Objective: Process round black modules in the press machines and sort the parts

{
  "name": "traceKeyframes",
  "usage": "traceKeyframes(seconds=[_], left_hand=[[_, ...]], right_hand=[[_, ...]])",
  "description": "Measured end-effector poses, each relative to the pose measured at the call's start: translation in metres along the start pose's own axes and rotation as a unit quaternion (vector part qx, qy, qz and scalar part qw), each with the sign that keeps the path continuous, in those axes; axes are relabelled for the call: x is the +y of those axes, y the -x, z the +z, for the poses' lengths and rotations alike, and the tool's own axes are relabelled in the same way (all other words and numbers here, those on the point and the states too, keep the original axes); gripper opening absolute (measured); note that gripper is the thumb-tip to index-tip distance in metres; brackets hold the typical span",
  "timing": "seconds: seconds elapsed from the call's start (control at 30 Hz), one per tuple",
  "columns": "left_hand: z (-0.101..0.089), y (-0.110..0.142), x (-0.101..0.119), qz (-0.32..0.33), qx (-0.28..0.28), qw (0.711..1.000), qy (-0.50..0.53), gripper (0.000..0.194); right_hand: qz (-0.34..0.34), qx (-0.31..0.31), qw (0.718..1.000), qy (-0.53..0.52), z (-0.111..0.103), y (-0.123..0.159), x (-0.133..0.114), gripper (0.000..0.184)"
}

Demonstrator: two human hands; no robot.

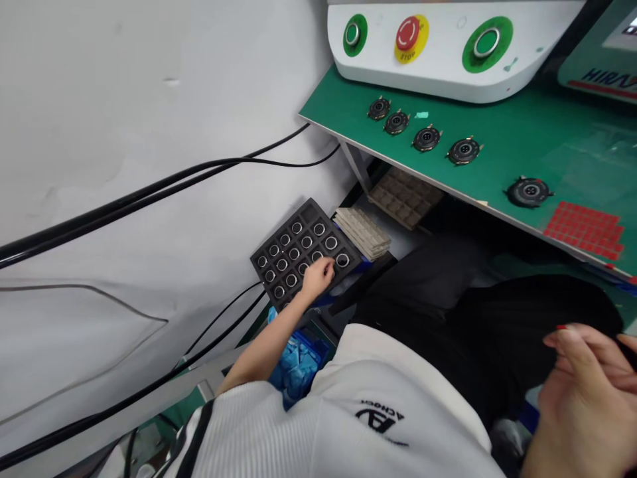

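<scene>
My left hand [318, 275] reaches over a black compartment tray [309, 214], its fingers curled together beside a round, silver-rimmed part [342, 260] in a corner cell. What those fingers hold, if anything, is hidden. Several similar round parts sit in the tray's other cells. At the lower right, my right hand [584, 385] is closed in a pinch, with a small red sticker [561, 326] at the thumb tip. Something dark shows behind its fingers at the picture's edge, too cut off to name.
On the green table [478, 116] lie several watch cases [464, 151], one watch case [530, 191] beside a red sticker sheet [584, 229]. A white control panel [448, 73] has a red stop button [408, 33]. Pale trays [362, 232] are stacked by the black tray. Black cables [213, 162] run along the wall.
</scene>
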State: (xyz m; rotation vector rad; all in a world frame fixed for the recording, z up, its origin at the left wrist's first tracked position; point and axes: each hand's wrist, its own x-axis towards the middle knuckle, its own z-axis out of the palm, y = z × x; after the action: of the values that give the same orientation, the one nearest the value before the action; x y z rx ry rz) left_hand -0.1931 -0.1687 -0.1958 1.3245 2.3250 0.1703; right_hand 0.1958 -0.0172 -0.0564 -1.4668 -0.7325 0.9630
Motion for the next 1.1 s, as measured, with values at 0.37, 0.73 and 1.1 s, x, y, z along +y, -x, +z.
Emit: traceKeyframes(seconds=[0.37, 0.73, 1.1], left_hand=[[-0.055, -0.126, -0.024, -0.108, 0.020, 0.991, -0.082, 0.033], [-0.082, -0.130, 0.012, -0.128, 0.025, 0.991, 0.010, 0.032], [-0.071, -0.021, 0.191, 0.280, 0.005, 0.827, 0.487, 0.057]], right_hand=[[-0.013, 0.039, 0.998, -0.051, 0.002, 0.010, -0.014, 0.048], [0.019, -0.006, 0.998, -0.066, 0.001, 0.013, -0.020, 0.044], [0.020, -0.149, 0.984, -0.094, 0.017, 0.036, -0.032, 0.028]])
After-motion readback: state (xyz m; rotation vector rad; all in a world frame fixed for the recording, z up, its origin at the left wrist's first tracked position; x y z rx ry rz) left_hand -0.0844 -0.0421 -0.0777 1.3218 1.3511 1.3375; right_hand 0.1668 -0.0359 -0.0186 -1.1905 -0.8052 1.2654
